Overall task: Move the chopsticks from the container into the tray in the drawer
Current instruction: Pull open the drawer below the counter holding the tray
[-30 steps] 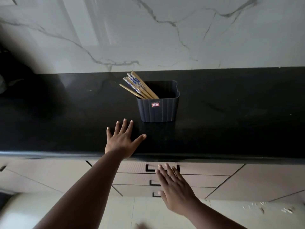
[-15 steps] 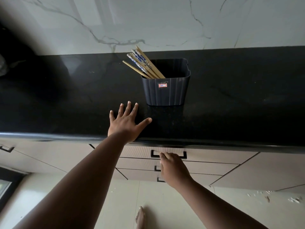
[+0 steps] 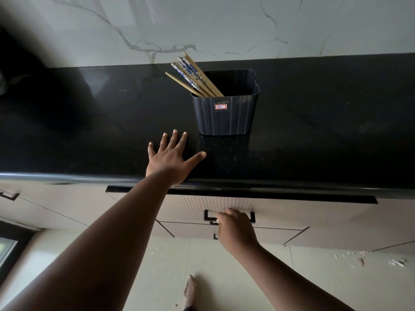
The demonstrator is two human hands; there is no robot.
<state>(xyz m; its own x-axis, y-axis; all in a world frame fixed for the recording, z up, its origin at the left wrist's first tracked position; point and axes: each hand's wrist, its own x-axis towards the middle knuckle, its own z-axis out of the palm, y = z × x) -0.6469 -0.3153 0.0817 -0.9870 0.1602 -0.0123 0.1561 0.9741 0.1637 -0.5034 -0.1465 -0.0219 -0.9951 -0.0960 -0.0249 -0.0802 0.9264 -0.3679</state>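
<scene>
Bare foot (image 3: 190, 290), one, on the pale tiled floor (image 3: 292, 277) at the near edge, toes pointing toward the cabinets; pale crumbs scattered on the tiles at near right. Right hand (image 3: 235, 230), knuckles up, fingers curled together and clamped on the black handle (image 3: 207, 217) of the top drawer (image 3: 292, 209); the fingertips are hidden behind the handle. The drawer front, beige with fine vertical ribbing, stands a little proud of the cabinet face, a dark strip showing along its top edge under the counter lip; its inside, and any tray in it, cannot be seen. Further drawer fronts with like black handles sit below it, and another handle shows at far left on the neighbouring cabinet. Left hand (image 3: 169, 160), palm down and flat on the black countertop (image 3: 325, 142) just past its rounded front edge, fingers spread apart, thumb out to the right, holding nothing. Container (image 3: 225, 111), dark blue-grey plastic, ribbed, upright on the countertop just beyond and to the right of the left hand, not touching it; a small red-edged label on its near wall. Chopsticks (image 3: 193, 77), a bundle, some plain wood and some with blue-and-white patterned ends, standing in the container's left corner, leaning out to the far left over its rim. White marble-veined backsplash (image 3: 224, 25) behind the counter, farthest.
</scene>
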